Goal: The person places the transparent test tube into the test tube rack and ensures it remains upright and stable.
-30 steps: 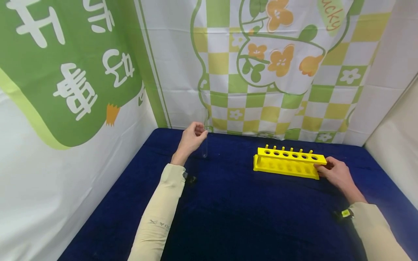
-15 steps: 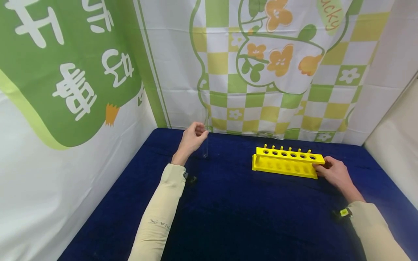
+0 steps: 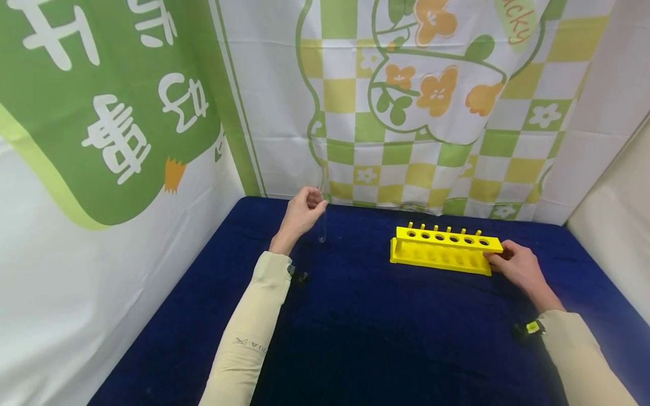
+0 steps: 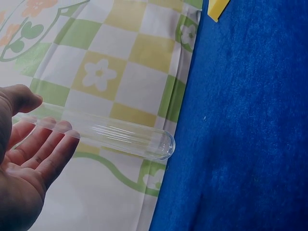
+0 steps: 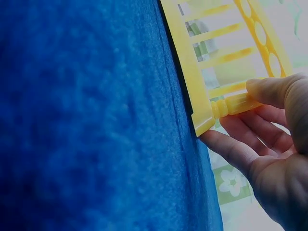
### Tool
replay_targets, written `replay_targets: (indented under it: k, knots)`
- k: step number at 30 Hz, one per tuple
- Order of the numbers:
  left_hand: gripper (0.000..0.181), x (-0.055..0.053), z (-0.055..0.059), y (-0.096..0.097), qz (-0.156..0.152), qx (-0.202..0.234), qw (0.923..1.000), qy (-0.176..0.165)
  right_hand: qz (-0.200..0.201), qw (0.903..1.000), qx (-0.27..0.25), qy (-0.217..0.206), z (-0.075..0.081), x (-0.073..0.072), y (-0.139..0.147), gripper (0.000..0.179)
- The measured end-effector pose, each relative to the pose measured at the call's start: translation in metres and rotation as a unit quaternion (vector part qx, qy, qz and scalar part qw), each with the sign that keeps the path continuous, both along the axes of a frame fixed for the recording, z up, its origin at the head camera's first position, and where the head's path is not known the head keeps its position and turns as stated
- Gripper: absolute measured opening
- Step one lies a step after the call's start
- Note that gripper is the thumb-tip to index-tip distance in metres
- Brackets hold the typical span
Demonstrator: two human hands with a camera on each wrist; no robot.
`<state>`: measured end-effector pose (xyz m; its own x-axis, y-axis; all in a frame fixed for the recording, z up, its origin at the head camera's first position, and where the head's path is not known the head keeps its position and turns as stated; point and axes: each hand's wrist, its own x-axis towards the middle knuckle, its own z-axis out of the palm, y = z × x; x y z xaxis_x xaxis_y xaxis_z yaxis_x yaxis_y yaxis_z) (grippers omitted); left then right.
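Observation:
My left hand [image 3: 301, 213] pinches a clear glass test tube [image 3: 322, 228] between thumb and fingers, its rounded end pointing down toward the table. In the left wrist view the tube [image 4: 125, 137] extends beyond the fingertips, and its upper part is hidden by the hand. To the right stands a yellow test tube rack [image 3: 440, 260], with a row of round holes along its top bar and short pegs behind. My right hand [image 3: 518, 268] grips the rack's right end post; in the right wrist view the thumb and fingers wrap that post of the rack [image 5: 226, 57]. No tubes sit in its holes.
A dark blue cloth [image 3: 355, 327] covers the table. Behind it hangs a patterned curtain [image 3: 401, 163], close to the left hand and the rack. A white and green curtain [image 3: 167, 248] runs along the left side, and a pale wall [image 3: 614, 225] along the right.
The right hand and the rack have shifted slightly to the left. The left hand, still holding the test tube upright, has moved a little to the right.

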<state>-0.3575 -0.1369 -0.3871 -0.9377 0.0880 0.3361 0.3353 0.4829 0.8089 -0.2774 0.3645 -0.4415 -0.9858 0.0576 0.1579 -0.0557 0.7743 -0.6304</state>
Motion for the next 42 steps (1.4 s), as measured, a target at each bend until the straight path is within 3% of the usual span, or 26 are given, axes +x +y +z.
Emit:
replay_targets:
  k: [22,42]
  knots:
    - [0.038,-0.002,-0.001,0.009,-0.025,0.003,0.9996,0.014,-0.003,0.9999,0.011,0.002,-0.001,-0.003,-0.009,0.042]
    - [0.034,-0.004,0.002,0.016,-0.021,-0.001,0.9995,0.023,-0.006,1.0000,-0.002,0.006,-0.001,-0.006,-0.018,0.042]
